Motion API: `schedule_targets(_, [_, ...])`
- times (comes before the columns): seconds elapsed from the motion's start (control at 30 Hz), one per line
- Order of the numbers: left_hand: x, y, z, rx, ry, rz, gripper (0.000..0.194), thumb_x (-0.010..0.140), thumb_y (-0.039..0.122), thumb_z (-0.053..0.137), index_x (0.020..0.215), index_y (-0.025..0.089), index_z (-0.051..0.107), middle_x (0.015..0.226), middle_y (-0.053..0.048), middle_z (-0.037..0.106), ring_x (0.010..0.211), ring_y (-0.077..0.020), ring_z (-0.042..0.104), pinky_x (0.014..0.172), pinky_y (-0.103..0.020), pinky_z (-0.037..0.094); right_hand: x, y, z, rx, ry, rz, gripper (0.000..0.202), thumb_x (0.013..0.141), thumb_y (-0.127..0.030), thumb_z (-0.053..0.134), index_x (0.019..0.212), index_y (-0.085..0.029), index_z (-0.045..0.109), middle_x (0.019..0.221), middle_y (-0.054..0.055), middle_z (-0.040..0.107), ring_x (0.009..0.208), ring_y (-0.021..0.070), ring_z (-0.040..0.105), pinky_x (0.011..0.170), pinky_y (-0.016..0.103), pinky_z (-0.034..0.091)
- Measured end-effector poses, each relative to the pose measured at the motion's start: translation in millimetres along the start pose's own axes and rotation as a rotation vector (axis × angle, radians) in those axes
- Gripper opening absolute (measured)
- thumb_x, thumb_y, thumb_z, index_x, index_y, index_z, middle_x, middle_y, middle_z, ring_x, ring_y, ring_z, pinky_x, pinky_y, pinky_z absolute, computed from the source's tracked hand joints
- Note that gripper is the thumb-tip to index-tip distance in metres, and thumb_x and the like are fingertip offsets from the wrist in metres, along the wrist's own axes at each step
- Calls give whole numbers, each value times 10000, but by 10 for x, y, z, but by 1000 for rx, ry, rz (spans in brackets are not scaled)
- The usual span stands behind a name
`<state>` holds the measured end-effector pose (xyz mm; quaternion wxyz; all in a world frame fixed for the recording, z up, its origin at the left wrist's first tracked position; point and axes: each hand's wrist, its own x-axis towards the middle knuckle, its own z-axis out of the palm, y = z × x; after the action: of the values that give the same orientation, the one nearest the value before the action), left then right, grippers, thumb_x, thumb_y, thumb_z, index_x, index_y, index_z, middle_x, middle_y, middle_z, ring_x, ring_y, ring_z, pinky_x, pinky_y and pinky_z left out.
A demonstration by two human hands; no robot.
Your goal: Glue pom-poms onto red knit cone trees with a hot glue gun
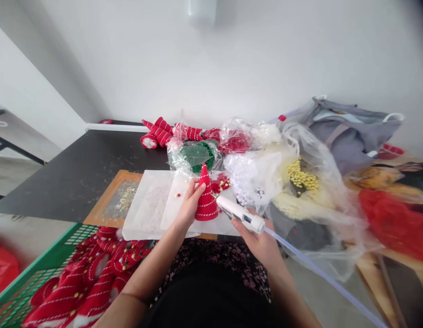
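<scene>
My left hand [191,200] is closed on the left side of a red fabric cone [206,205] with white stitched stripes, which stands upright with its point up. In my right hand [257,239] is a white glue gun [240,213], a long pale glue stick [320,271] trailing from its back end. The gun's nozzle points at the right side of the cone; whether it touches cannot be made out. White sheets [148,200] lie under the cone, and small red and yellow pompoms [221,183] sit just behind it.
A green basket [57,246] of decorated red cones stands at lower left. Bags of green [197,155], white [247,177] and yellow pompoms [302,175] crowd the back and right. More striped cones [158,132] lie by the wall. A wooden-framed tray [110,196] rests on the black table [71,168].
</scene>
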<state>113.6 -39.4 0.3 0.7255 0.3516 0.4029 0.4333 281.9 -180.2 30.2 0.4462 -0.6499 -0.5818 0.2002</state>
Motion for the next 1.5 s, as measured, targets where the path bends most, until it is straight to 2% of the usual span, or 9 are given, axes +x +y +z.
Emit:
schedule_targets(0.27, [-49,27,11,35,-51,47,402,779,480,806,1042,263,593,825,17,724,665,-191,675,630,-273,491,14,100,118,49,-37,43,291,971,-471,670,975,-192,752,867,100,781,755,255,753,671,303,607])
schedule_targets(0.4, [-51,17,15,24,-30,46,400,772,471,811,1030,257,592,803,24,713,661,-180,664,633,-264,487,4,102,102,24,-47,32,318,978,-500,650,957,-199,750,820,93,772,721,250,738,635,302,592])
schedule_targets(0.6, [-4,17,-20,-96,11,-17,413,748,466,832,983,245,573,756,49,667,645,-158,662,607,-246,494,14,80,2,-113,70,-50,340,964,-539,658,945,-219,770,742,65,737,656,233,699,723,342,586])
schedule_targets(0.73, [20,26,-49,-221,-3,-98,445,705,429,872,982,219,593,793,30,700,661,-158,684,634,-259,546,33,155,16,32,63,8,316,951,-517,681,926,-214,767,805,85,778,731,259,739,679,335,603])
schedule_targets(0.9, [2,3,-65,-252,-77,-156,429,743,443,844,1038,217,630,889,-27,752,828,-254,752,761,-370,617,47,241,128,244,101,85,364,942,-556,673,854,-214,761,898,96,798,914,276,749,856,379,632])
schedule_targets(1.13, [-12,21,-57,-241,-112,-158,480,730,453,842,1091,208,643,953,-50,763,913,-287,762,807,-399,627,50,219,134,285,59,112,395,943,-575,661,780,-224,737,774,74,771,760,243,721,726,342,633])
schedule_targets(1.23, [-4,40,-53,-256,-96,-172,468,728,442,843,1073,202,635,937,-53,763,924,-296,761,811,-400,624,51,216,89,246,64,85,355,941,-558,677,842,-227,756,795,79,778,765,256,734,731,347,631])
schedule_targets(1.4, [-7,49,-47,-260,-84,-184,459,714,451,856,1023,204,623,881,-43,746,860,-280,756,783,-393,619,51,227,12,54,69,29,259,939,-459,705,897,-210,764,833,94,781,772,277,750,682,336,623])
schedule_targets(1.5, [-27,36,-32,-220,-111,-150,423,742,438,843,1026,211,625,827,-8,710,765,-223,726,729,-342,597,63,177,9,90,82,22,260,939,-456,703,929,-204,763,835,86,784,766,268,751,667,319,624])
